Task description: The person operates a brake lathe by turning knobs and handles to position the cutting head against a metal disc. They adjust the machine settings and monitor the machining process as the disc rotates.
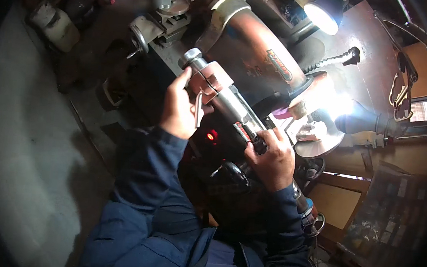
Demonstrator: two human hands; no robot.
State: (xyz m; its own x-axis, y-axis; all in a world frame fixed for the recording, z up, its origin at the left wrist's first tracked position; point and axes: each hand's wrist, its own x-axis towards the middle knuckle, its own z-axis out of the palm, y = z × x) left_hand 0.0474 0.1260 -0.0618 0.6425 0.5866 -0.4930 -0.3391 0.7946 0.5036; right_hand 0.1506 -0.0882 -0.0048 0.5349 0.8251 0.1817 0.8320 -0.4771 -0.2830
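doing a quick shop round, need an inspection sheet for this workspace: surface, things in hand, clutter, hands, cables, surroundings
Surface: pale grey area at left, shadowed near the person; markings too dim to tell.
Job's things: silver cylinder slanting across the middle, with a copper-toned block near its upper end.
Clutter: pale container at upper left; other items there too dark to name.
Left hand: at the block; exact grip unclear.
Right hand: curled over the cylinder's lower part.
Cables: ribbed dark hose at upper right; where it leads is unclear.
Surroundings: large rounded housing; two lit lamps, strong glare.
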